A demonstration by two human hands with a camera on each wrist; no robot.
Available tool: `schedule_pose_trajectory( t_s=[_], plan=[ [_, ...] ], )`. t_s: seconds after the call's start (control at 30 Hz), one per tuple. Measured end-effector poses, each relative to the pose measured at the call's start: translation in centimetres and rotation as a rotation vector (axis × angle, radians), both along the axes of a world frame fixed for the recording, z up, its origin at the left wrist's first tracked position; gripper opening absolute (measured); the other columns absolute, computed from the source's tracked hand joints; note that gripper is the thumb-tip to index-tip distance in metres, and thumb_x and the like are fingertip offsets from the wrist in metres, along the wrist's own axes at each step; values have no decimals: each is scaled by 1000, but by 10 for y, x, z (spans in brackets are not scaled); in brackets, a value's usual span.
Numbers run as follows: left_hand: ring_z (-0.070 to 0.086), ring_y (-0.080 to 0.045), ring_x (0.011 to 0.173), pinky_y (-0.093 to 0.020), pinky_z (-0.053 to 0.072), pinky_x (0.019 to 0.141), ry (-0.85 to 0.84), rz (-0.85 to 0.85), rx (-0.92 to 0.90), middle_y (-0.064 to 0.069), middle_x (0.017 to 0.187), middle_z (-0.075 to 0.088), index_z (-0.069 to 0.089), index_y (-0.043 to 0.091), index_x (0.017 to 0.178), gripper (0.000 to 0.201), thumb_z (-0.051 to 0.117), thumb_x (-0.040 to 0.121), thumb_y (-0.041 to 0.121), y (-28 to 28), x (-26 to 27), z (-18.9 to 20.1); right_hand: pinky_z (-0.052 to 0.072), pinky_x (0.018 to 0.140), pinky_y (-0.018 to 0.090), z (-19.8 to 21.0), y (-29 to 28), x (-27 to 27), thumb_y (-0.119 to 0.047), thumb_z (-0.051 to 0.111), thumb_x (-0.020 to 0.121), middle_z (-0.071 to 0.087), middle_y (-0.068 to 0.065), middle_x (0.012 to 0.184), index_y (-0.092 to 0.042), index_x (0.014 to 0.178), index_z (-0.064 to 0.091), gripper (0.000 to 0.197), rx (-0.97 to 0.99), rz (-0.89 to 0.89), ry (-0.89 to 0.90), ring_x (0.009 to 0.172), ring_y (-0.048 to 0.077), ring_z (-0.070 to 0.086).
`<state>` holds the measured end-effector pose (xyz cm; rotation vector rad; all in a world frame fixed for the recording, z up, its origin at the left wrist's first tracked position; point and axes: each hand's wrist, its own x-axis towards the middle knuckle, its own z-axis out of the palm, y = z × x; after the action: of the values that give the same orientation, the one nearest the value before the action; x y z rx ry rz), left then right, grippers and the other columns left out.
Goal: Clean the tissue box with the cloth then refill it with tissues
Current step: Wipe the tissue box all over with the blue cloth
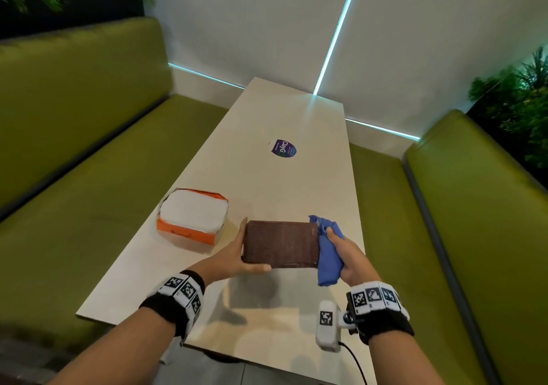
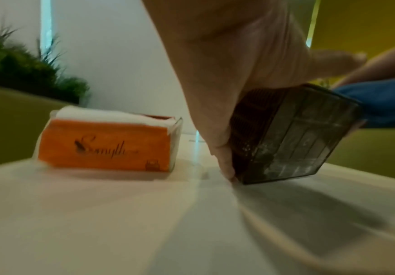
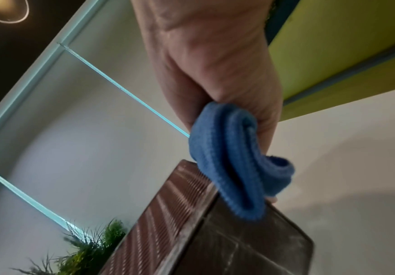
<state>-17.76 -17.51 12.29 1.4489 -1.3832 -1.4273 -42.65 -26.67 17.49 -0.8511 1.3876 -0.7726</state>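
While wiping step runs: left hand (image 1: 234,255) grips tissue box (image 1: 280,243), tilted; right hand (image 1: 345,255) clutches cloth (image 1: 327,254) at 3 o'clock end. Next: finish wiping, refill w/ tissues (image 1: 192,214) at 9 o'clock.

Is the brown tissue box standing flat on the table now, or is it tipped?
Tipped. The left hand holds the brown tissue box tilted: only its lower corner is at the table.

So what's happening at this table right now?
A person is cleaning a brown tissue box. The left hand grips one end and holds it tilted on the table, while the right hand presses a bunched blue cloth against the other end. An opened orange pack of tissues waits beside it, so refilling hasn't started.
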Motion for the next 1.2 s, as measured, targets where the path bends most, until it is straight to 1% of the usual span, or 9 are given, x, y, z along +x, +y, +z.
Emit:
schedule_pose_trajectory(
  t_s=[0.13,0.27,0.4,0.57,0.77,0.9,1.0,1.1,1.2],
  plan=[
    [36,-5,135,-31,36,112,-126,-6,-69,23,137,37,-10,37,150,134,91,61,34,-3,5,-5,54,82,44,6,-2,3,-30,56,97,69,16,98,-14,102,68,20,-35,83,114,88,31,63],
    [39,-11,136,-40,38,112,-125,59,-61,17,134,43,10,40,148,121,92,58,39,-4,11,-9,49,97,50,7,-7,8,-29,48,99,61,7,128,-23,141,43,43,-333,169,427,109,29,60],
    [42,-8,126,-32,36,109,-127,58,-103,14,131,46,21,33,147,116,93,56,34,-8,8,-9,46,97,34,24,6,37,-32,45,98,56,-13,127,-38,141,40,43,-666,215,514,113,12,57],
    [49,-3,127,-34,41,109,-90,124,-188,13,134,53,36,28,140,107,95,50,34,-7,5,-18,17,119,51,0,31,79,-55,29,97,32,7,156,-32,142,42,53,-657,584,1127,146,33,20],
    [56,-16,114,-13,50,83,-54,194,-158,15,112,54,45,34,115,75,88,58,9,-7,7,-18,19,120,44,-8,66,122,-44,37,99,30,5,157,-39,146,31,48,-873,781,968,146,29,20],
    [50,-4,125,-25,40,106,-100,148,-196,9,130,56,38,25,139,107,94,48,34,-7,6,-14,36,107,36,-13,31,62,-27,45,98,55,-3,134,-33,129,53,33,-918,562,887,129,21,45],
    [47,-3,126,-24,35,108,-112,138,-174,10,134,54,34,25,142,112,95,49,34,-8,5,-13,49,93,37,-16,20,43,-37,40,99,59,-3,126,-33,120,55,27,-763,332,877,119,22,54],
    [50,-4,122,-14,38,100,-132,144,-184,18,125,55,37,30,137,105,93,48,30,-7,5,-15,41,106,43,-15,46,81,-40,43,97,54,2,135,-25,128,55,36,-877,419,1037,128,26,44],
    [59,-4,109,-14,47,89,-119,165,-165,27,108,61,53,43,115,75,83,46,33,-4,5,-11,25,118,38,-19,77,109,-42,47,95,46,4,147,-25,135,53,43,-974,673,917,140,25,33]
  ],
)
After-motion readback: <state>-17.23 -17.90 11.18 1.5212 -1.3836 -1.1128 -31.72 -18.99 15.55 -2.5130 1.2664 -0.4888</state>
